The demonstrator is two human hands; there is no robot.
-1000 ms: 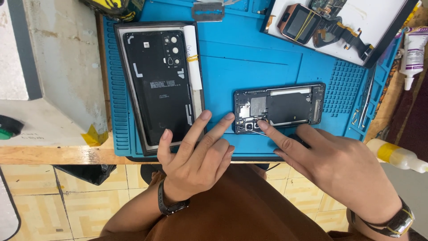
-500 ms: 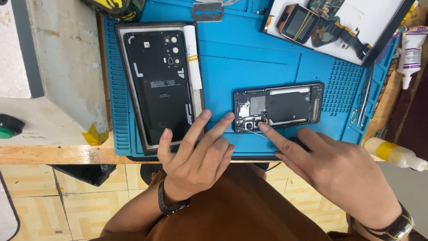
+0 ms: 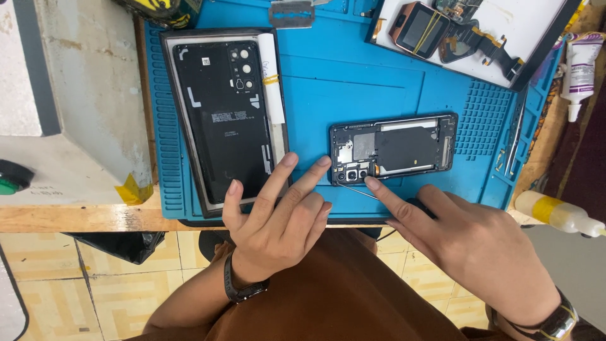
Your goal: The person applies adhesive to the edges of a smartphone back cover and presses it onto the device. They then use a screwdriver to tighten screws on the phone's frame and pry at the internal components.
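Note:
An opened black phone (image 3: 404,148) lies on its face on a blue work mat (image 3: 353,82), its camera module at the lower left corner. My left hand (image 3: 278,221) rests at the mat's front edge. Its index fingertip touches the phone's left end, and its middle finger lies on the tray beside it. My right hand (image 3: 480,246) has its index finger pressed on the phone's lower edge and holds a thin metal tool (image 3: 360,191), whose tip points at the camera module. A black back cover (image 3: 224,120) lies in a dark tray at the left.
A white tray (image 3: 505,38) at the back right holds a smartwatch (image 3: 420,28) and small parts. A razor blade (image 3: 291,12) lies at the mat's far edge. Tweezers (image 3: 514,136), a glue tube (image 3: 577,69) and a small bottle (image 3: 555,211) sit at the right.
Both hands stay at the phone's lower left corner with almost no movement; the view has only shifted slightly.

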